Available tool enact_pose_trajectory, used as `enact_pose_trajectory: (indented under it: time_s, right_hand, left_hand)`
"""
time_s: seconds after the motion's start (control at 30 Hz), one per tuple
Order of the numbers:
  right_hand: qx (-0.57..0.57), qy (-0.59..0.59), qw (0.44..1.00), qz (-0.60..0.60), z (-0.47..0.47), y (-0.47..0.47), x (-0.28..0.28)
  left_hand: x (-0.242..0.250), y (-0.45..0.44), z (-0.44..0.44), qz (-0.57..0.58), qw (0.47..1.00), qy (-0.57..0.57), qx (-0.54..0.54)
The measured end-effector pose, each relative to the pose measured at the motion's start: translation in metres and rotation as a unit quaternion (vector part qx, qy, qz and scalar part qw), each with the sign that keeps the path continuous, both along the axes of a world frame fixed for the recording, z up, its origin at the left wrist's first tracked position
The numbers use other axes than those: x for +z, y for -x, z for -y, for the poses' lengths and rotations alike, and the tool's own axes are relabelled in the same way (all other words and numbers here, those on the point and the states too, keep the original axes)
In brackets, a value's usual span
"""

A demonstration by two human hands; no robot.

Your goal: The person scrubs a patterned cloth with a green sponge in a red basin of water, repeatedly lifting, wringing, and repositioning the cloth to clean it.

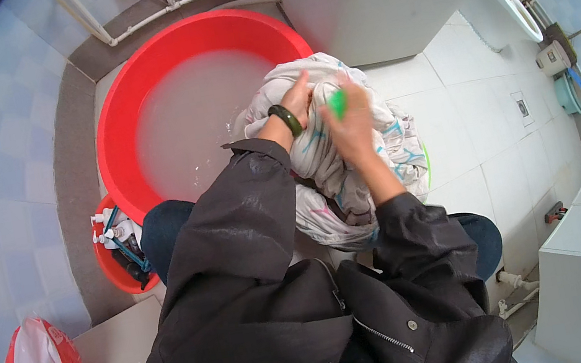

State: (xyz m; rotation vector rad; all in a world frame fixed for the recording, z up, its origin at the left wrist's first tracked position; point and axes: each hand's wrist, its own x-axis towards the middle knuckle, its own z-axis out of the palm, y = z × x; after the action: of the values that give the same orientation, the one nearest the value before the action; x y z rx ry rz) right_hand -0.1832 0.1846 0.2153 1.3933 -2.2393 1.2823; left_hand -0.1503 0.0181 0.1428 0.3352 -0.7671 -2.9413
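Note:
My left hand (297, 99), with a dark bangle at its wrist, lies on a wet bundle of white patterned cloth (316, 159); whether its fingers grip the cloth cannot be told. My right hand (351, 123), blurred, is closed around a green object (337, 104), perhaps a brush or a bar of soap, over the same cloth. The bundle rests partly over the right rim of a large red plastic tub (115, 148) that holds cloudy water (197, 116). More of the cloth hangs down towards my knees, and a green rim shows at its right side.
A small red basin (107, 266) with pump bottles (121, 231) stands by the tub at the left. White pipes (172, 5) run along the wall behind. A grey-white panel (352, 1) rises beyond the cloth. At the right are a toilet (505, 9) and a white cabinet (578, 259).

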Motion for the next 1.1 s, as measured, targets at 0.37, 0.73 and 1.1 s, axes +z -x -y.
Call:
enact_pose_trajectory:
  time_s: [0.37,0.73,1.1]
  right_hand:
    - [-0.161,-0.075,0.981,-0.074,0.068,0.053,-0.041]
    - [-0.109,-0.063,0.987,-0.097,0.076,0.023,-0.043]
    - [0.065,-0.057,0.986,-0.143,0.052,-0.029,-0.052]
  left_hand:
    - [0.01,-0.038,-0.011,0.043,0.999,-0.002,0.028]
    - [0.013,-0.052,-0.011,0.048,0.997,0.056,0.039]
    - [-0.021,-0.061,0.0,0.135,0.983,0.027,0.123]
